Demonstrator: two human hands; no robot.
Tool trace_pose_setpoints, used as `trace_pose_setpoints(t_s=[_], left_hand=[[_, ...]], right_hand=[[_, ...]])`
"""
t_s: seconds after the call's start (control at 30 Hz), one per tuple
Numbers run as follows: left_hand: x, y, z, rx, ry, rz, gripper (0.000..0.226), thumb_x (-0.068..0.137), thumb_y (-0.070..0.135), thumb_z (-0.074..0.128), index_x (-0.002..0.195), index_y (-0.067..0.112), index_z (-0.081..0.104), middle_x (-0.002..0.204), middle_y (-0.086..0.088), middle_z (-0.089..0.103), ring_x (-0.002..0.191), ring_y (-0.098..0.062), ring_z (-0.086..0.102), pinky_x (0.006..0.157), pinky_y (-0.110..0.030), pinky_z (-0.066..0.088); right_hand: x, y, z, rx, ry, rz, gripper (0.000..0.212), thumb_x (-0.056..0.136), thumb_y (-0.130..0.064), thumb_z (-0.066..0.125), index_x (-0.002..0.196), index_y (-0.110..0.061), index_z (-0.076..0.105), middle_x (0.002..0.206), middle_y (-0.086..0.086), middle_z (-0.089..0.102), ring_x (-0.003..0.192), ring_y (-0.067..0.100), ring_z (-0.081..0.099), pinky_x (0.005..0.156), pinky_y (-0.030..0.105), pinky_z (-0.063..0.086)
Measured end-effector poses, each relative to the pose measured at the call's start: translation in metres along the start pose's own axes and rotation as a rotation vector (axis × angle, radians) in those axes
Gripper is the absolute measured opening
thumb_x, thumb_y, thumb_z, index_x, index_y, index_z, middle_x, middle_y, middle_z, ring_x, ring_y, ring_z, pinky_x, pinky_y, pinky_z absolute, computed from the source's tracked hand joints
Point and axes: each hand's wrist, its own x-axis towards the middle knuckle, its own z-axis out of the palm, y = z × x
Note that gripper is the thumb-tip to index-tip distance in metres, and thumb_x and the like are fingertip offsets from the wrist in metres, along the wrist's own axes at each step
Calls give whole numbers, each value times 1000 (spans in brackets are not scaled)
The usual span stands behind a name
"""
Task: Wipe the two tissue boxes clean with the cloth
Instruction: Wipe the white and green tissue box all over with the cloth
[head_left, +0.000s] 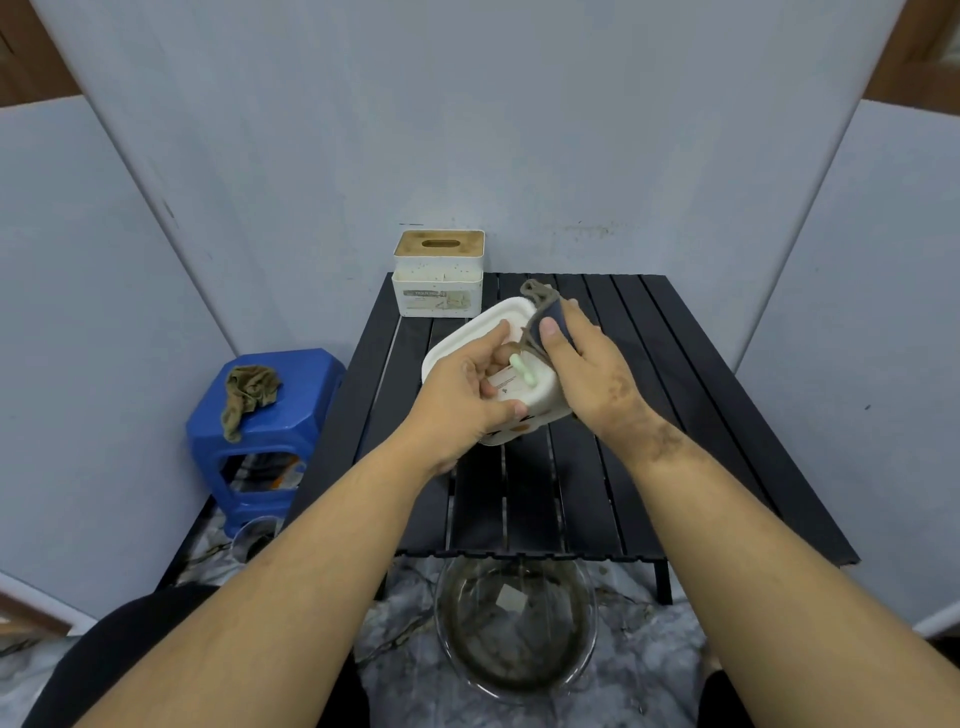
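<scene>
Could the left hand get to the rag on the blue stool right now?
Probably not yet. The left hand grips the white tissue box above the table. Nothing blocks the way to the rag on the stool, though it lies well off to the side.

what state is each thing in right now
white tissue box: held tilted above the table
left hand: grips the white tissue box
right hand: presses the cloth to the box
cloth: bunched, dirty
second tissue box: upright on table, speckled
glass bowl: on floor, murky
rag: crumpled on blue stool
</scene>
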Motion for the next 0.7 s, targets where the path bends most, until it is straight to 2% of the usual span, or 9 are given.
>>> trace_pose_setpoints(t_s=[0.07,0.2,0.27,0.3,0.37,0.43,0.47,0.57,0.7], left_hand=[[1,1,-6,-30,22,-1,95,75,-21,76,157,11,39,118,1,63,106,-21,53,102,-37,50],[2,4,-14,-52,73,-8,93,75,-24,75,155,8,41,122,-5,62,111,-19,59,109,-44,51],[1,7,-12,-50,71,-5,93,76,-23,74,156,9,40,128,-8,62,116,-16,61,107,-39,53],[0,7,-10,-50,74,-1,92,77,-23,74,157,9,39,130,-10,62,116,-16,62,105,-34,54],[0,8,-5,-43,75,4,92,79,-22,73,158,8,36,129,-10,63,108,-17,60,100,-29,55],[2,7,-1,-13,79,4,93,80,-20,74,158,9,34,118,-1,64,99,-18,56,93,-27,55],[3,7,0,0,85,3,94,80,-19,76,158,10,33,113,3,64,97,-17,56,90,-25,55],[4,6,5,61,88,-3,97,79,-13,80,159,12,32,115,7,63,98,-16,56,88,-27,53],[3,10,13,119,79,6,99,81,-10,80,161,15,29,134,7,63,104,-11,64,101,-34,55]], right_hand=[[-16,9,5,-14,22,-69,48,107,-32,37,155,-30,29,152,-28,24,148,-2,2,126,46,1],[-39,41,22,-102,77,-248,62,103,-27,44,158,-23,17,165,-16,15,154,10,-6,123,57,7],[-39,43,27,-86,119,-239,64,101,-27,46,158,-22,16,164,-18,13,154,10,-6,124,56,8],[-37,40,28,-78,134,-236,64,101,-28,46,158,-22,18,163,-20,15,154,11,-5,125,52,7],[-30,29,26,-89,153,-224,63,100,-31,48,157,-21,24,161,-19,22,154,14,-1,125,28,1],[-19,18,22,-119,136,-181,60,100,-31,52,155,-22,30,159,-14,31,154,16,6,114,9,-2],[-14,13,20,-131,117,-151,58,100,-30,53,154,-22,33,158,-12,35,154,16,9,116,13,0],[5,-3,12,-163,75,-25,57,98,-33,55,152,-23,37,152,-3,45,153,18,16,124,41,16],[25,-8,7,-180,44,43,57,89,-44,61,142,-26,52,129,-2,65,133,25,49,112,45,40]])
